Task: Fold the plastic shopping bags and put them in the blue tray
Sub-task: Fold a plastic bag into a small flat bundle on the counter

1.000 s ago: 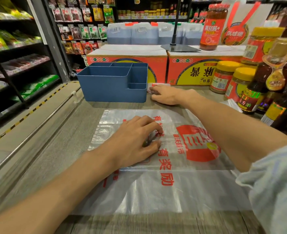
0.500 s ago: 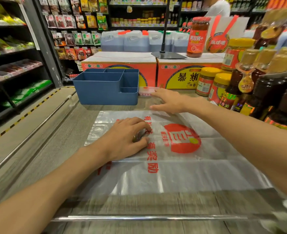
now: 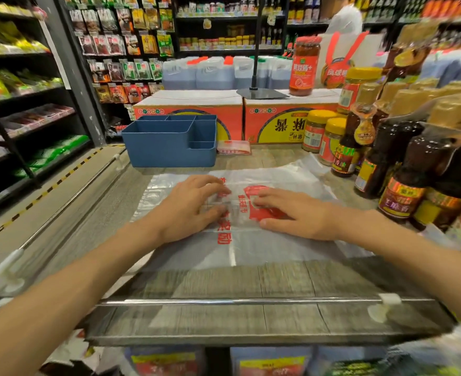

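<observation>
A clear plastic shopping bag (image 3: 251, 248) with red print lies flat on the wooden counter. My left hand (image 3: 190, 206) rests on its middle with the fingers slightly bent, pressing the plastic down. My right hand (image 3: 294, 213) lies flat on the bag's red logo, fingertips pointing left, close to the left hand's fingertips. The plastic is crinkled between the two hands. The blue tray (image 3: 167, 154), with several compartments, stands at the back left of the counter. A small folded bag (image 3: 233, 147) lies on the counter just right of the tray.
Dark sauce bottles (image 3: 403, 169) and yellow-lidded jars (image 3: 316, 131) crowd the counter's right side. Two orange cartons (image 3: 275, 123) stand behind the tray. A metal rail (image 3: 237, 302) runs along the counter's near edge. Store shelves line the aisle on the left.
My right hand has drawn back from the folded bag beside the tray and come down on the flat bag next to my left hand. The left hand has stayed on the bag.
</observation>
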